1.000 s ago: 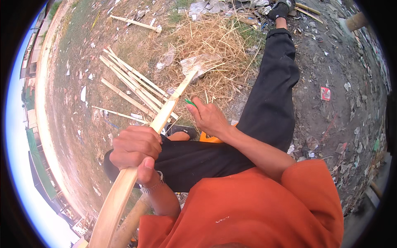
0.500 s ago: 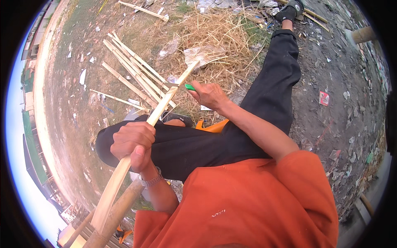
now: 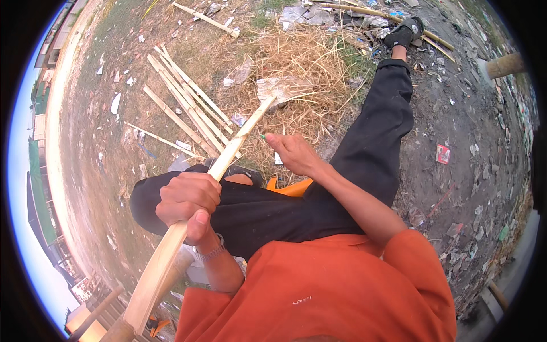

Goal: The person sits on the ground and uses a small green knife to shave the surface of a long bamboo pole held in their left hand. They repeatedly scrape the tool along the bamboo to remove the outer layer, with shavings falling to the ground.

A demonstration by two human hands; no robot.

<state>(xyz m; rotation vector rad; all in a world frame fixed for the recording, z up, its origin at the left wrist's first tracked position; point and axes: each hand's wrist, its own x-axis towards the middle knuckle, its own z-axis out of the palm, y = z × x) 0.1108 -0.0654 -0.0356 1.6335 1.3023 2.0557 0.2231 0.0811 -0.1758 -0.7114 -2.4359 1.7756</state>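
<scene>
A long pale split-bamboo strip (image 3: pixel 228 154) runs slantwise from the lower left up to the straw. My left hand (image 3: pixel 187 202) is closed round it near its middle, over my left knee. My right hand (image 3: pixel 293 154) is closed on a green-handled knife (image 3: pixel 263 137), just right of the strip's upper part. Only a small bit of green shows past the fingers; the blade cannot be made out clearly. A small raised notch or sliver marks the strip level with the knife. The strip's lower part lies over a thicker bamboo pole (image 3: pixel 174 272).
Several split bamboo strips (image 3: pixel 188 97) lie on the ground ahead to the left. Beyond the strip's tip spreads a heap of dry straw and shavings (image 3: pixel 310 68). My right leg (image 3: pixel 373 125) stretches forward. An orange object (image 3: pixel 292 188) lies between my legs. Litter dots the ground.
My right hand has come slightly back and down, turning a little. The blade that crossed the strip no longer shows plainly, and less green handle is visible. My left hand keeps its grip.
</scene>
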